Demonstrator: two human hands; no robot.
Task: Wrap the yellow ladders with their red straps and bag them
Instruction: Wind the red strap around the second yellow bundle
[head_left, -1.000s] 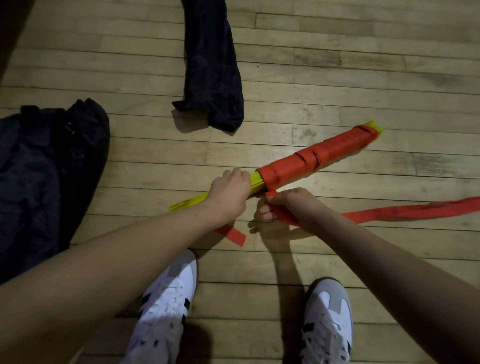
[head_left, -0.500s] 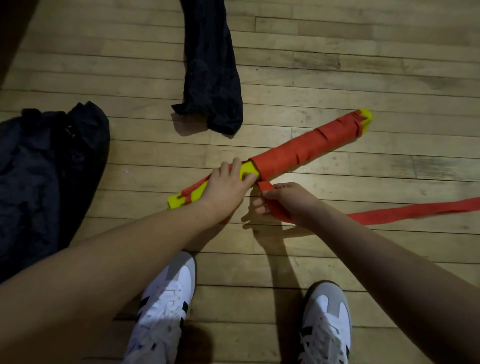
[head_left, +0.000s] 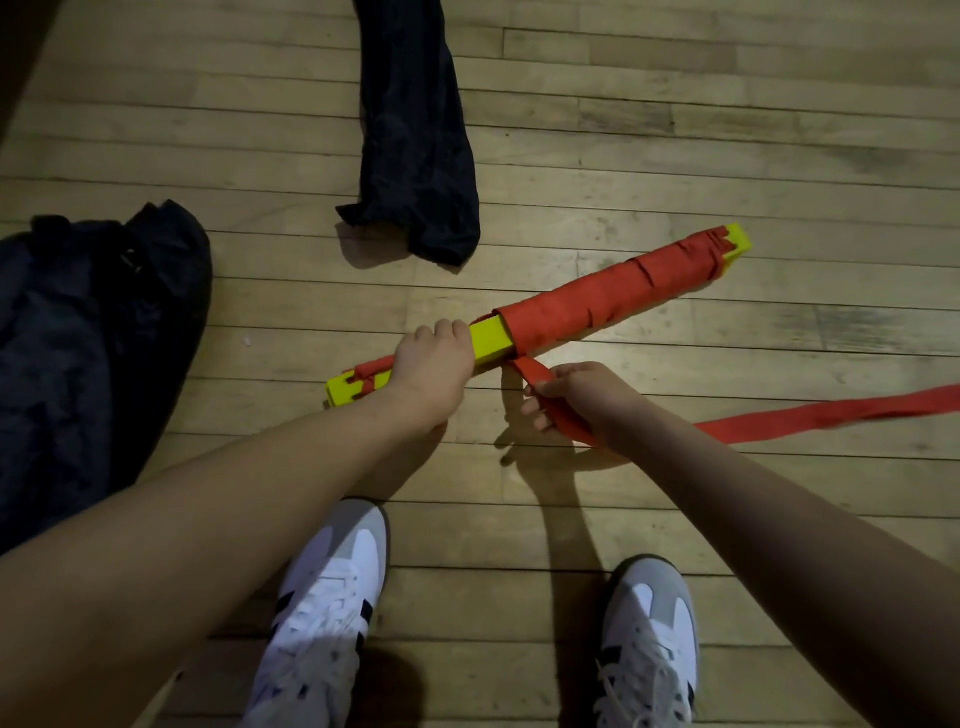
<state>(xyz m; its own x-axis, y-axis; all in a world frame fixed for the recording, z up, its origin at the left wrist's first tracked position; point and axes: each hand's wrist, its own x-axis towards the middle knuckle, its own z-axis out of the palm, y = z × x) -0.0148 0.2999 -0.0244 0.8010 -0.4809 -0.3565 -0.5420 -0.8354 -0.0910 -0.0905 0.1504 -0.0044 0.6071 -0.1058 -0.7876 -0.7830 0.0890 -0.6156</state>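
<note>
A folded yellow ladder bundle (head_left: 491, 340) lies slanted over the wooden floor, its far half wound in red strap (head_left: 613, 299). My left hand (head_left: 428, 369) grips the bundle near its bare near end, fingers curled over the top. My right hand (head_left: 576, 402) holds the loose part of the strap just below the bundle, the strap running up from my fingers to the wound part. The strap's free tail (head_left: 831, 415) trails off to the right along the floor. A narrow dark bag (head_left: 415, 135) lies beyond the bundle.
A large dark bag (head_left: 88, 332) is heaped on the floor at the left. My two white and grey shoes (head_left: 332, 608) stand on the boards below my arms. Bare floorboards (head_left: 727, 130) stretch to the far right.
The bundle has turned in my left hand, showing its flat yellow face. My right hand has drawn the strap lower and nearer to me, away from the bundle.
</note>
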